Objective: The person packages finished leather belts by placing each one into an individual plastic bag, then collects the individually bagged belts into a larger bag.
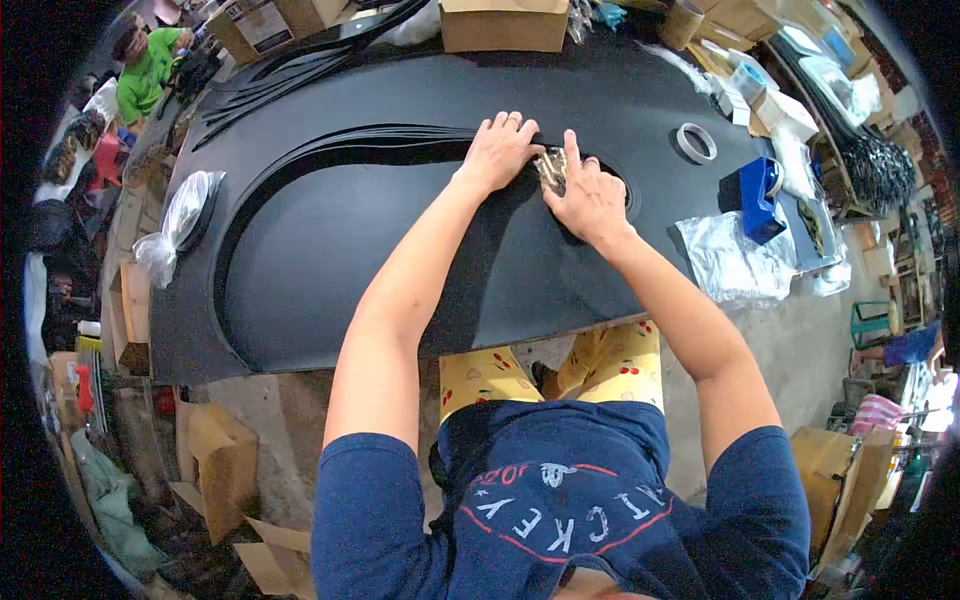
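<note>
Long black strips that look like belts [370, 134] lie together on a black tabletop [380, 240], curving from the left side toward the middle. My left hand [497, 152] rests over their right end, its fingers curled round them. Just to the right is a cluster of shiny gold-coloured buckles [551, 170], small and partly covered. My right hand [588, 192] grips this cluster between thumb and fingers, with the index finger pointing away from me. Beneath and beside the right hand, part of a black coil [632, 194] shows; the rest is hidden.
A tape roll [696, 144], a blue tape dispenser [758, 198] and clear plastic bags [735, 258] lie to the right. A plastic-wrapped bundle [185, 222] is at left. A cardboard box [504, 24] and more black strips [290, 75] sit at the far edge. A person in green [143, 80] is far left.
</note>
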A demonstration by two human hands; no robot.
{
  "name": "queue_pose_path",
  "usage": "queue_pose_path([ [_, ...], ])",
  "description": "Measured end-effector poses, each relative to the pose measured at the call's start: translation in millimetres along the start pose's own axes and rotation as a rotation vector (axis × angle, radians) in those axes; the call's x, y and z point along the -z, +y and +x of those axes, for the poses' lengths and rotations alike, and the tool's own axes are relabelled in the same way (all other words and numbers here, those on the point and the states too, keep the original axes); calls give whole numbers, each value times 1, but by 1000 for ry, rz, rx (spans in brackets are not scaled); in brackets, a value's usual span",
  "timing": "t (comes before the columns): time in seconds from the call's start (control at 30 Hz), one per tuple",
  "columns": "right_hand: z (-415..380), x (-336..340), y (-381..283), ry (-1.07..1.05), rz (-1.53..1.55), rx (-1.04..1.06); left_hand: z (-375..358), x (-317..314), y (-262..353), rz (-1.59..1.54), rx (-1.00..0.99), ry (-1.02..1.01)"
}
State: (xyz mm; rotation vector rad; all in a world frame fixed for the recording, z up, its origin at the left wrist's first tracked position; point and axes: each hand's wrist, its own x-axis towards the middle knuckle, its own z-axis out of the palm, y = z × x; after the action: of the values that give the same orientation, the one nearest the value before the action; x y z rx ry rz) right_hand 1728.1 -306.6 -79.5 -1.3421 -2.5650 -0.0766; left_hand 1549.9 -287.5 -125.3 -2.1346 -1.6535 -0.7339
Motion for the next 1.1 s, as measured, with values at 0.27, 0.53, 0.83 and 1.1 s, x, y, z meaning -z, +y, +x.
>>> queue_pose_path([
  [0.27, 12, -13, -15, 39, -22, -92, -30, 20, 8, -453, 73, 5],
  [0.53, 10, 8, 8, -126, 138, -76, -28, 8, 18, -353, 180, -96],
  [0.83, 28, 32, 73, -452, 379, 606, -26, 9, 10, -348, 149, -180],
  [1.1, 62, 30, 57, 15, -171, 1428, -18, 9, -9, -406, 15, -280],
])
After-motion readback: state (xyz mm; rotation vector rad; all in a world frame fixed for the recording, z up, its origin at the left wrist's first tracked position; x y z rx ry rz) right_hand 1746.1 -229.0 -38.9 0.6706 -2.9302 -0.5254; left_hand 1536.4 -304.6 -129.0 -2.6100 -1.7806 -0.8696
